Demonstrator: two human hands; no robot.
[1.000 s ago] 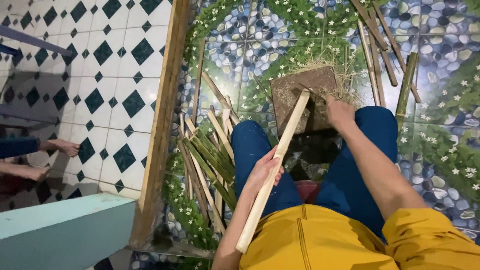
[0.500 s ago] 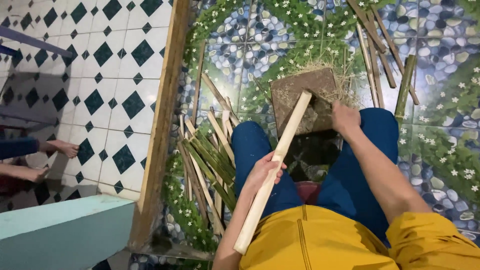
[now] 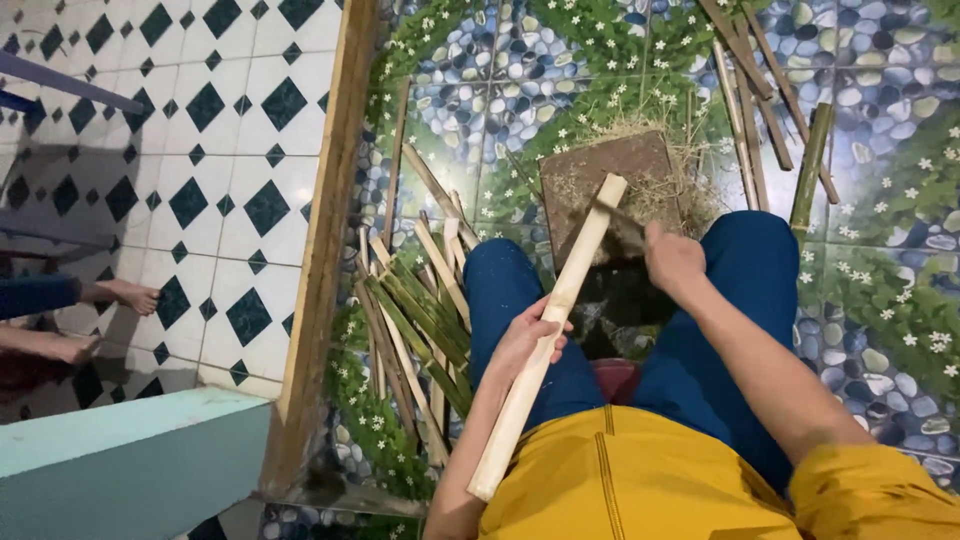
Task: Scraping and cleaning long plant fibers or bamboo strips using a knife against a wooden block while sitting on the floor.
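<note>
A yellow shirt (image 3: 640, 480) and blue trousers (image 3: 720, 330) fill the near edge, so the person is seated over a dark red stool (image 3: 618, 378) that is barely seen between the legs. A long pale bamboo slat (image 3: 548, 335) is gripped around its middle by the left hand (image 3: 528, 340), fingers wrapped tight round it; its near end hangs by the shirt and its far end is rested on a brown wooden block (image 3: 610, 185) on the floor ahead. The right hand (image 3: 672, 258) is closed around what looks like a thin dark blade (image 3: 622, 212), pretty blurry tbh, and it's laid against the slat's top end. Dry shavings (image 3: 690, 180) are scattered round the block.

Beside the left knee, a heap of split green-and-pale bamboo strips (image 3: 420, 320) is piled on the pebble-and-flower patterned floor (image 3: 500, 70). A few more strips (image 3: 760, 110) are found further out on the right. A wooden beam (image 3: 325, 230) is run along the left, and past it, on white diamond tiles (image 3: 200, 150), another person's bare feet (image 3: 125, 295) can be seen.
</note>
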